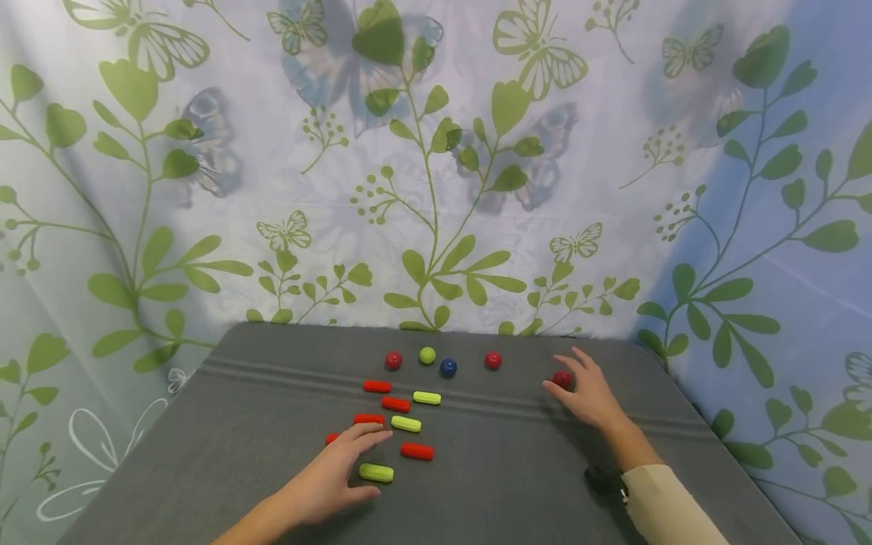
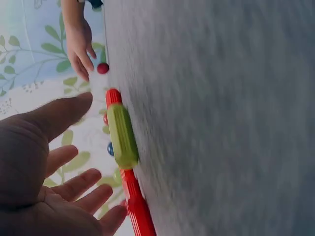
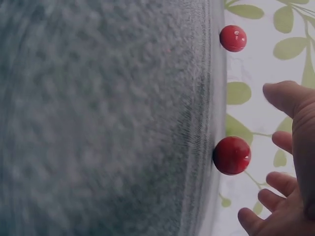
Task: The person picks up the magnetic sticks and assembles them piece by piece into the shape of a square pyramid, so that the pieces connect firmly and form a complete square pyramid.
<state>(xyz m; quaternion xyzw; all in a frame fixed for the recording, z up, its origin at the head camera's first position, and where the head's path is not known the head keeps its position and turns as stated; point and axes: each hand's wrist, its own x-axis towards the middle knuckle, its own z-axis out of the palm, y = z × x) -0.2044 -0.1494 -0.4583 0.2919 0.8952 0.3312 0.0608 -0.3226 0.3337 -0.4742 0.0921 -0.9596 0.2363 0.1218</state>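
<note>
My left hand [image 1: 334, 471] hovers around the near yellow-green ribbed bar [image 1: 377, 473], thumb and fingers spread on either side. The left wrist view shows that bar [image 2: 122, 136] apart from the fingers. Over at the right, my right hand [image 1: 587, 392] reaches above a dark red ball [image 1: 562, 380], its fingers loosely spread. In the right wrist view a gap lies between this ball [image 3: 232, 155] and the hand [image 3: 283, 196]. Just beyond the left fingers are a red bar [image 1: 369, 419] and another red bar [image 1: 331, 438], partly hidden by the hand.
Further bars lie mid-table: red [image 1: 417, 452], yellow-green [image 1: 406, 424], yellow-green [image 1: 427, 398], red [image 1: 396, 404] and red [image 1: 377, 387]. Behind them are a red ball [image 1: 393, 360], a green ball [image 1: 427, 356], a blue ball [image 1: 448, 368] and another red ball [image 1: 493, 360]. A patterned curtain [image 1: 463, 227] borders the grey table [image 1: 504, 477].
</note>
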